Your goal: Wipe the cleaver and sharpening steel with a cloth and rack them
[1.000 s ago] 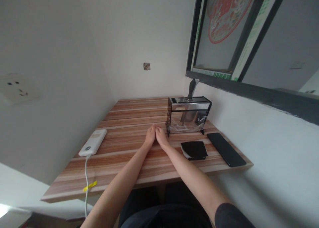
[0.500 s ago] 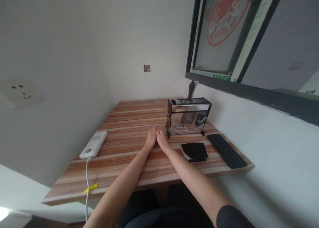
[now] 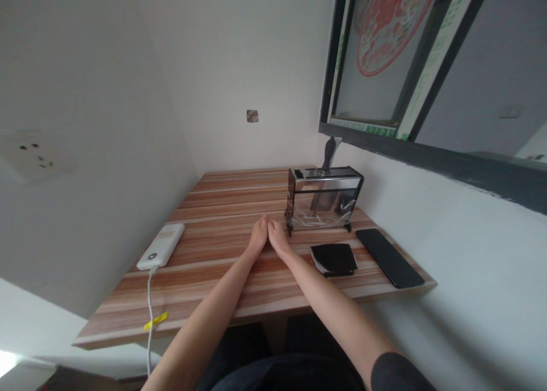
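Observation:
My left hand [image 3: 258, 234] and my right hand [image 3: 277, 235] rest on the wood-grain table [image 3: 231, 208]. They stand on edge with palms turned to each other and fingertips touching at the front. Their fingers look stretched out together, and I see nothing held, though the inner palms are hidden. Just beyond my right hand is a clear-sided holder [image 3: 325, 206] with a metal top band and black feet. A dark-handled tool [image 3: 329, 153], perhaps a knife, stands upright in it. Nearer to me, right of my right wrist, lies a folded black cloth-like piece [image 3: 334, 259].
A black phone [image 3: 388, 258] lies by the table's right edge. On the left is a white power bank [image 3: 161, 247] with a white cable [image 3: 149, 305] running over the front edge past yellow tape [image 3: 156, 321]. Walls border the table; a framed window [image 3: 376, 60] is at upper right.

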`<state>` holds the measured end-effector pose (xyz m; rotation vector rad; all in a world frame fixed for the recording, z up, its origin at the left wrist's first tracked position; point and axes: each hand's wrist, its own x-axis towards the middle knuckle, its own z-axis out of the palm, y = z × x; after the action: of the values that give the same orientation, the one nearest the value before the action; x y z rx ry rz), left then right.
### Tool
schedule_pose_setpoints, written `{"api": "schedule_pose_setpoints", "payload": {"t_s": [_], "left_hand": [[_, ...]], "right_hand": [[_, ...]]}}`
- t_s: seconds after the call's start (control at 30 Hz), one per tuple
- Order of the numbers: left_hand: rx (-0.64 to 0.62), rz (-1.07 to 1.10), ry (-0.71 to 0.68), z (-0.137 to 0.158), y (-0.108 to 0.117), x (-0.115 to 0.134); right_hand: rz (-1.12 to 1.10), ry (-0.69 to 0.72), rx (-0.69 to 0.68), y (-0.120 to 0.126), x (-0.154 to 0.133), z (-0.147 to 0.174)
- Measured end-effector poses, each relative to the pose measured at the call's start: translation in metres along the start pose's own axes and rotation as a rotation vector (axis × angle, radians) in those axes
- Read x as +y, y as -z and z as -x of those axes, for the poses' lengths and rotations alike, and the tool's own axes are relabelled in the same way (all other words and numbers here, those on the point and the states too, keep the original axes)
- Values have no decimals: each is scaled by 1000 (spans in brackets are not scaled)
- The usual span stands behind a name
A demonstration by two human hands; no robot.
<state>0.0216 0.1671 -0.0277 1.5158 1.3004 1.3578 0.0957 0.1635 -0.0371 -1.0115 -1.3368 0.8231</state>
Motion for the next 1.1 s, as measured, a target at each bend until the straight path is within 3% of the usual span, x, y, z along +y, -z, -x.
{"api": "schedule_pose_setpoints", "payload": {"t_s": [1.1], "left_hand": [[-6,-22,13,0,1,2]], "right_hand": [[28,-4,-3,0,6,-2]]}}
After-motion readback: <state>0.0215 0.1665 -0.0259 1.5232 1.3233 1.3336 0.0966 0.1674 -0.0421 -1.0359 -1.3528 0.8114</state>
